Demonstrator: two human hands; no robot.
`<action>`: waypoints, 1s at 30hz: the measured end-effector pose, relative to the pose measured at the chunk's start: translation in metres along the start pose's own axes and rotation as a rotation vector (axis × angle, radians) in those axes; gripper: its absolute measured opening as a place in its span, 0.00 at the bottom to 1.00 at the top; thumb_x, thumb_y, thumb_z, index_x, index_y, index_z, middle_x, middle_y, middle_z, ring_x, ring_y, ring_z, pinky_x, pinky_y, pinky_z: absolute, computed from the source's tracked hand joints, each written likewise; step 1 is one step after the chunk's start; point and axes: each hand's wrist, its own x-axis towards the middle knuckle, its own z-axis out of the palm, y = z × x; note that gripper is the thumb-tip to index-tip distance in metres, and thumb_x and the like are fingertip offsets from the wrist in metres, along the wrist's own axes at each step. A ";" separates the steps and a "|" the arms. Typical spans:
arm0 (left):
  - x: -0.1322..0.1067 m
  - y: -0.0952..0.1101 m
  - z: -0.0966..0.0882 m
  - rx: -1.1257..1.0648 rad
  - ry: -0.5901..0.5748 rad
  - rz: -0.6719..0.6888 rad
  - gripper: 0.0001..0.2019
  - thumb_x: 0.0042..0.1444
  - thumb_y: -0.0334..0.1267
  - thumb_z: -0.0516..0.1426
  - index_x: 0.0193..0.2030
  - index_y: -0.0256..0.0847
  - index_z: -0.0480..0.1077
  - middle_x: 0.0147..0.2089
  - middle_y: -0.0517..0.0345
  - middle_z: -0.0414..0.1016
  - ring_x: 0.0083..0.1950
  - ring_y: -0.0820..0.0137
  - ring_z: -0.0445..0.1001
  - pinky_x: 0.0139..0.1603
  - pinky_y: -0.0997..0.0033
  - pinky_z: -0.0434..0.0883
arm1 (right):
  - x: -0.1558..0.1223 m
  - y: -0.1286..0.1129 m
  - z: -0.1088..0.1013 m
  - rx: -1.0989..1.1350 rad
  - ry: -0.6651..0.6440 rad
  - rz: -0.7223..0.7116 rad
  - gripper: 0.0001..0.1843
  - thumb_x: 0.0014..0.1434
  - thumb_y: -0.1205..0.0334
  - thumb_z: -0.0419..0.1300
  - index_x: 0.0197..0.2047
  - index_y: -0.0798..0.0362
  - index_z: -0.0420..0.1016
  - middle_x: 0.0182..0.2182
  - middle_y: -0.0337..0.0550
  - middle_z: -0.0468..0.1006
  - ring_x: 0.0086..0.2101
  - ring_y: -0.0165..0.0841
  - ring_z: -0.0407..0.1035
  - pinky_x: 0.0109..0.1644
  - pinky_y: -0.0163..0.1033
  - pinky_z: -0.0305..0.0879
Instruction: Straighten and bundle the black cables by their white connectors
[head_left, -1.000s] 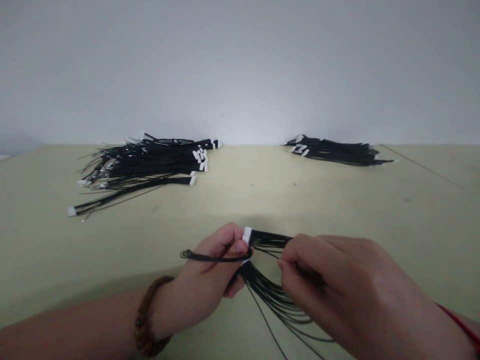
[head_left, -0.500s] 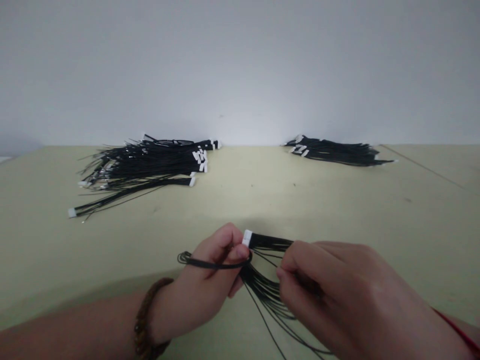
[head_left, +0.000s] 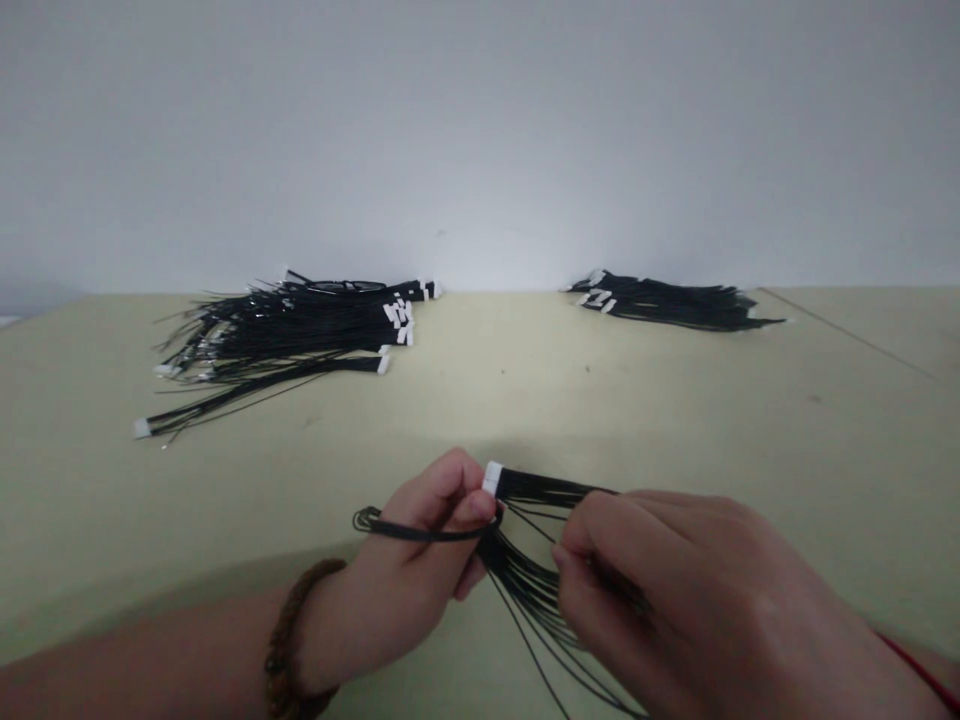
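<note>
Between thumb and fingers, my left hand point(head_left: 424, 540) grips a wire harness near its white connector point(head_left: 492, 478). Black wires point(head_left: 547, 488) run from that connector to the right, passing behind my right hand point(head_left: 675, 590). A loop of black wire point(head_left: 427, 534) lies across the left thumb and sticks out to the left. More wires point(head_left: 525, 590) fan downward below the hands. My right hand is closed in a pinch, with a thin single wire leading to its thumb and index tip. The other right fingers curl out of sight underneath.
At the back left of the pale yellow table point(head_left: 465, 400) lies a pile of black wire harnesses point(head_left: 300, 320) with white connectors. A smaller stack of harnesses point(head_left: 675, 303) sits at the back right. A grey-white wall point(head_left: 480, 130) rises behind both.
Little differs. My right hand has shifted very slightly down and more of the upper wires shows above its knuckles. The left hand keeps its grip on the connector end.
</note>
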 end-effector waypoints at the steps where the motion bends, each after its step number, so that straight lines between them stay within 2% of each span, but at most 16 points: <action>1: 0.000 0.000 0.000 0.002 0.001 -0.004 0.14 0.57 0.47 0.49 0.28 0.39 0.57 0.17 0.69 0.58 0.18 0.87 0.54 0.18 0.89 0.50 | 0.000 0.000 0.000 0.005 -0.003 0.001 0.10 0.54 0.68 0.50 0.22 0.52 0.61 0.16 0.34 0.63 0.16 0.26 0.55 0.20 0.35 0.46; 13: -0.001 0.003 0.001 0.017 -0.021 0.022 0.14 0.56 0.48 0.49 0.28 0.39 0.57 0.18 0.69 0.56 0.18 0.87 0.54 0.18 0.88 0.51 | -0.001 -0.001 0.000 0.008 -0.015 -0.011 0.09 0.54 0.69 0.51 0.23 0.52 0.61 0.16 0.33 0.63 0.17 0.25 0.55 0.20 0.35 0.45; 18: 0.000 0.001 -0.002 0.189 0.013 0.085 0.15 0.57 0.47 0.49 0.28 0.38 0.58 0.19 0.68 0.58 0.20 0.87 0.55 0.19 0.89 0.52 | 0.001 -0.002 0.000 0.042 -0.009 -0.035 0.09 0.55 0.68 0.52 0.24 0.52 0.60 0.17 0.32 0.62 0.18 0.26 0.56 0.22 0.36 0.46; 20: 0.000 0.001 -0.002 0.178 -0.003 0.097 0.15 0.57 0.48 0.49 0.27 0.38 0.58 0.19 0.68 0.58 0.19 0.87 0.54 0.18 0.89 0.51 | 0.001 -0.002 0.001 0.037 -0.007 -0.040 0.08 0.54 0.69 0.53 0.24 0.52 0.60 0.18 0.32 0.63 0.19 0.26 0.57 0.22 0.36 0.46; 26: 0.000 0.007 0.005 0.023 -0.067 -0.028 0.16 0.56 0.50 0.49 0.26 0.39 0.56 0.17 0.70 0.54 0.18 0.87 0.51 0.17 0.89 0.49 | 0.001 0.002 0.014 0.042 -0.028 -0.037 0.09 0.59 0.69 0.52 0.26 0.52 0.61 0.21 0.34 0.65 0.21 0.29 0.59 0.25 0.37 0.48; 30: 0.004 0.013 0.010 0.037 -0.012 -0.086 0.15 0.54 0.48 0.50 0.26 0.40 0.55 0.16 0.71 0.53 0.16 0.87 0.51 0.15 0.90 0.49 | 0.004 0.013 0.025 0.059 -0.077 -0.065 0.07 0.59 0.71 0.52 0.29 0.53 0.63 0.23 0.35 0.67 0.24 0.29 0.60 0.28 0.37 0.52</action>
